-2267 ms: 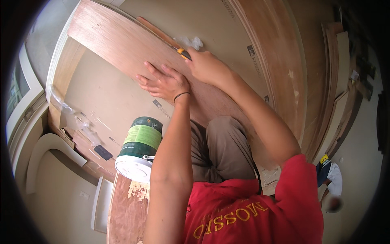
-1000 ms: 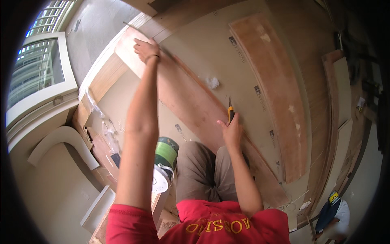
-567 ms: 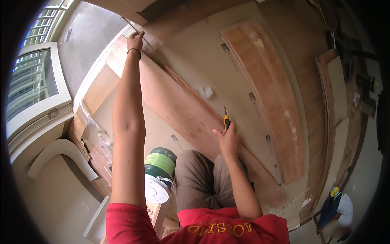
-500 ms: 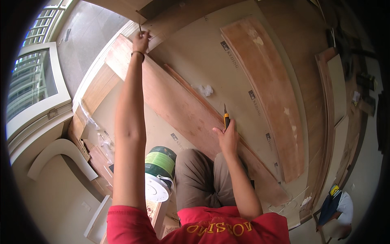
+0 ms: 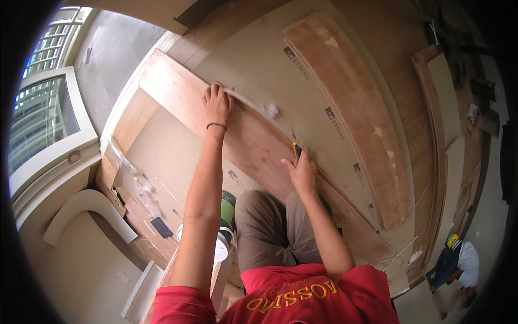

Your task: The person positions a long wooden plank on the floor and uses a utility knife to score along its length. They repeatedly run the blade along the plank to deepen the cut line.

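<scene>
A long reddish-brown wooden board (image 5: 253,141) lies slantwise before my knees. My left hand (image 5: 218,107) rests on its upper part, fingers spread near the far edge, with the thumb toward that edge. A pale, blurred streak runs from beside the thumb toward a crumpled clear plastic scrap (image 5: 271,110); I cannot make out what it is. My right hand (image 5: 304,171) is closed round a yellow and black utility knife (image 5: 297,150), its blade pointing away from me. That hand is by the board's right edge, just past my knee.
A second wide board (image 5: 350,119) lies to the right on printed protective sheeting. Left of my knees stands a green and white bucket (image 5: 227,213), partly behind my forearm. A curved pale panel (image 5: 89,208) is at the left. Another person (image 5: 458,267) is at the lower right.
My left hand has come back from beyond the board's far end and down onto its surface. The knife in my right hand has tilted slightly left.
</scene>
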The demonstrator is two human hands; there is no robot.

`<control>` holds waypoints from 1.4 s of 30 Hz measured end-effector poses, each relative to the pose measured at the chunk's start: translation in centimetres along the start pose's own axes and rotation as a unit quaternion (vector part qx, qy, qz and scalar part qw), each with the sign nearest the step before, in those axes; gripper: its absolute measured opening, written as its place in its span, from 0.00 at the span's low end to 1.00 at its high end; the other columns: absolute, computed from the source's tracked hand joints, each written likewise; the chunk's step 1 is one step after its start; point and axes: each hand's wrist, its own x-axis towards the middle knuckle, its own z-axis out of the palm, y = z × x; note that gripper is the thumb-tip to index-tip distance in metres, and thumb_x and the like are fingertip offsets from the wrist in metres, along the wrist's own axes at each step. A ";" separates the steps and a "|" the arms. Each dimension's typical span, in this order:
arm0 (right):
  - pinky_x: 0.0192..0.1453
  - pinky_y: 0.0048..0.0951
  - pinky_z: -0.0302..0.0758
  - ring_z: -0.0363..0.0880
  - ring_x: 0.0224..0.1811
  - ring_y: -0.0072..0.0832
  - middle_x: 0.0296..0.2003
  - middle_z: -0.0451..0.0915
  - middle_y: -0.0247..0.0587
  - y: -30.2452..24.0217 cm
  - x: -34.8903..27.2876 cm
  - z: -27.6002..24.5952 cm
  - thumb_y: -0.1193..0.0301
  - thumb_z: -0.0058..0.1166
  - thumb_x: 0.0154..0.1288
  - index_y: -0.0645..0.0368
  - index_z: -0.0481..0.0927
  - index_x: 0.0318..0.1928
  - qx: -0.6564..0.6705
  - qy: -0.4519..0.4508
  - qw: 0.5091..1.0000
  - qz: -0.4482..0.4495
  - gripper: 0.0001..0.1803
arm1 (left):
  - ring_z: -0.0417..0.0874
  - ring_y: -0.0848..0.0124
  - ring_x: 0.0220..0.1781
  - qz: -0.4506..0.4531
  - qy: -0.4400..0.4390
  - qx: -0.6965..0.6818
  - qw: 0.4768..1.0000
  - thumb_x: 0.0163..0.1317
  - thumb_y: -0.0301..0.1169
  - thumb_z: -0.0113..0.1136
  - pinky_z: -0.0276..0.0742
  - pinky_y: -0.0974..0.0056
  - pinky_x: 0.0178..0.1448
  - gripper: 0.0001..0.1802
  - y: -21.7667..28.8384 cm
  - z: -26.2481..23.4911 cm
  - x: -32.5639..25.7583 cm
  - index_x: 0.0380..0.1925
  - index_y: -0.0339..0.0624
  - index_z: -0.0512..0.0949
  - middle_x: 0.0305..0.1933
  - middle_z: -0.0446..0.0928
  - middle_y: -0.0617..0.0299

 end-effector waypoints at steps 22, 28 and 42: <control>0.34 0.56 0.77 0.81 0.31 0.60 0.25 0.80 0.59 -9.0 10.3 -0.2 0.66 0.48 0.71 0.60 0.69 0.46 -0.089 -0.164 0.952 -0.242 0.11 | 0.75 0.56 0.42 0.003 -0.005 -0.103 0.995 0.72 0.36 0.53 0.66 0.55 0.50 0.16 1.0 1.2 1.0 0.26 0.41 0.77 0.29 0.77 0.56; 0.37 0.58 0.77 0.81 0.33 0.60 0.27 0.81 0.60 -10.3 10.6 0.5 0.66 0.48 0.70 0.62 0.69 0.46 -0.099 -0.177 0.951 -0.233 0.12 | 0.76 0.58 0.42 -0.011 0.008 -0.105 0.994 0.72 0.37 0.52 0.67 0.57 0.52 0.16 1.6 1.5 1.1 0.27 0.42 0.79 0.29 0.78 0.57; 0.45 0.56 0.77 0.81 0.41 0.61 0.35 0.82 0.64 -11.4 11.0 0.8 0.65 0.47 0.72 0.66 0.72 0.47 -0.140 -0.234 0.948 -0.165 0.15 | 0.78 0.56 0.42 -0.010 0.007 -0.096 0.995 0.73 0.39 0.49 0.68 0.54 0.55 0.17 1.8 1.7 1.0 0.30 0.44 0.81 0.29 0.79 0.55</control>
